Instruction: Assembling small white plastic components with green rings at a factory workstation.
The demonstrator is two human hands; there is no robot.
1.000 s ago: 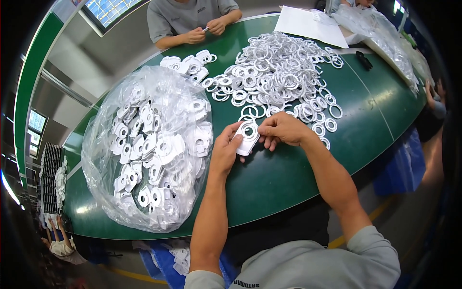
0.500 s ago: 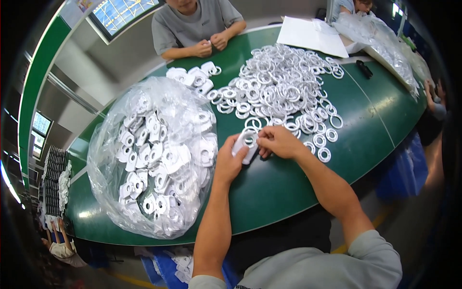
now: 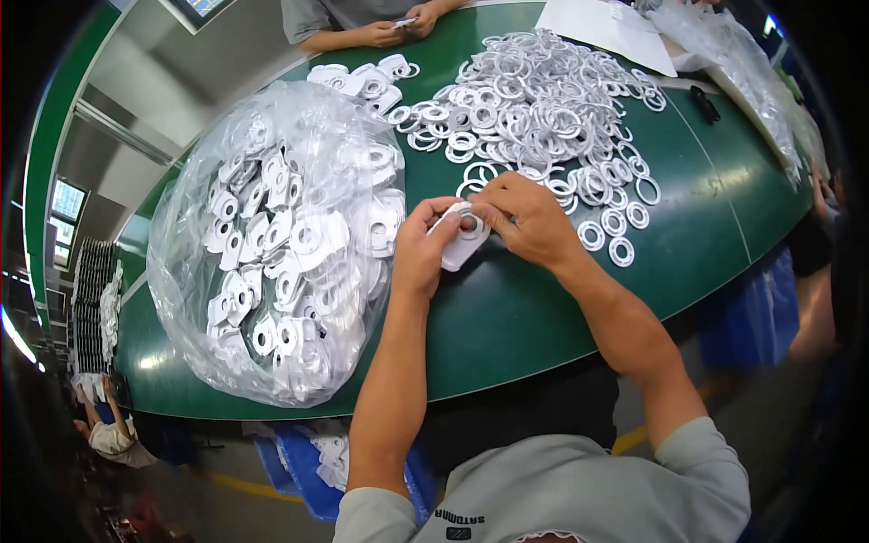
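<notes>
Left hand [image 3: 419,252] is pinching a white plate [image 3: 460,247]; right hand [image 3: 529,217], now bunching its fingers over the plate's far edge, is apparently still working.

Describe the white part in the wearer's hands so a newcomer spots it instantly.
On the green table, find the heap of white rings, right of the clear plastic bag. Just below it in the picture, the left hand grips the white part, the right hand touching it. It's a plate with a round hole; unlike similar plates in the bag, it's in hand.
</notes>
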